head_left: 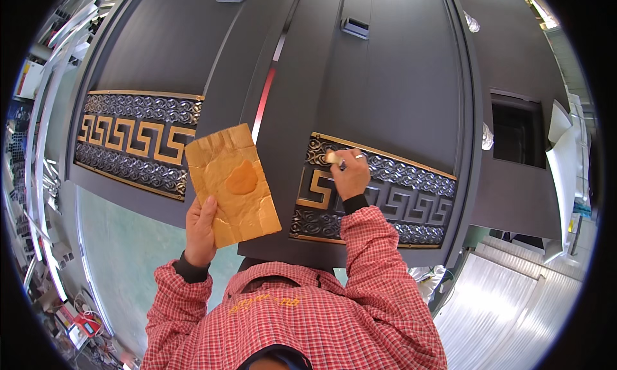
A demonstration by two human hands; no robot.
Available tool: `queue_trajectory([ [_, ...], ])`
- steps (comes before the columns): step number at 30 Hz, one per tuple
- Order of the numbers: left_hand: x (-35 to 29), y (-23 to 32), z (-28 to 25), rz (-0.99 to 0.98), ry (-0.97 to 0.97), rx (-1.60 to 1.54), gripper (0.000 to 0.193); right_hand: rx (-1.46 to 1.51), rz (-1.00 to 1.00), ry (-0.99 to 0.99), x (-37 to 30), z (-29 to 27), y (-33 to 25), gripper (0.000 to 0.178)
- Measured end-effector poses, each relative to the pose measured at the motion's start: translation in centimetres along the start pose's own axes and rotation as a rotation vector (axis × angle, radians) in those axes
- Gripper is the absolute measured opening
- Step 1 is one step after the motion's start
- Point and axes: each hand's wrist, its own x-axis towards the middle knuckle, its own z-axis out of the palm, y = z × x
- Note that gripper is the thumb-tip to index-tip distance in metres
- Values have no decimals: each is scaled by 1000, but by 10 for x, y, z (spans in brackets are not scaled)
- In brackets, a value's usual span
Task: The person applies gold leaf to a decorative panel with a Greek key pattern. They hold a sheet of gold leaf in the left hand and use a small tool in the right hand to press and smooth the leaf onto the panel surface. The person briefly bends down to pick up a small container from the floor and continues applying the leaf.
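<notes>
My left hand [201, 232] grips a creased piece of brown cardboard [222, 219] by its lower left edge. A puddle of gold-orange paint [243, 178] lies on it. Between the fingertips of my right hand [353, 176] is a small pale sponge [332, 158], against the upper left of an ornamental panel [392, 177] on the dark grey door. This panel has gold edge strips, a gold leftmost key motif [316, 189] and dark grey motifs [405, 203] to the right. On the left door, a matching panel [132, 139] carries gold key motifs throughout.
Recessed handles [355, 27] sit farther up both doors. At the right are a dark panel with a rectangular opening [516, 131] and a curled white sheet [560, 171]. Metal lengths [40, 177] and clutter line the left; ribbed pale sheeting [491, 299] lies lower right.
</notes>
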Motion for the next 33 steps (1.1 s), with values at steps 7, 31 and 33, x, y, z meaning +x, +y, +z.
queue_trajectory([
  [7, -1, -9, -7, 44, 39, 120, 38, -83, 116, 23, 5, -4, 14, 15],
  [31, -48, -51, 21, 60, -131, 129, 34, 229, 155, 254, -101, -148, 78, 23],
  [33, -57, -59, 26, 80, -130, 155, 34, 197, 118, 254, -107, -171, 91, 21],
])
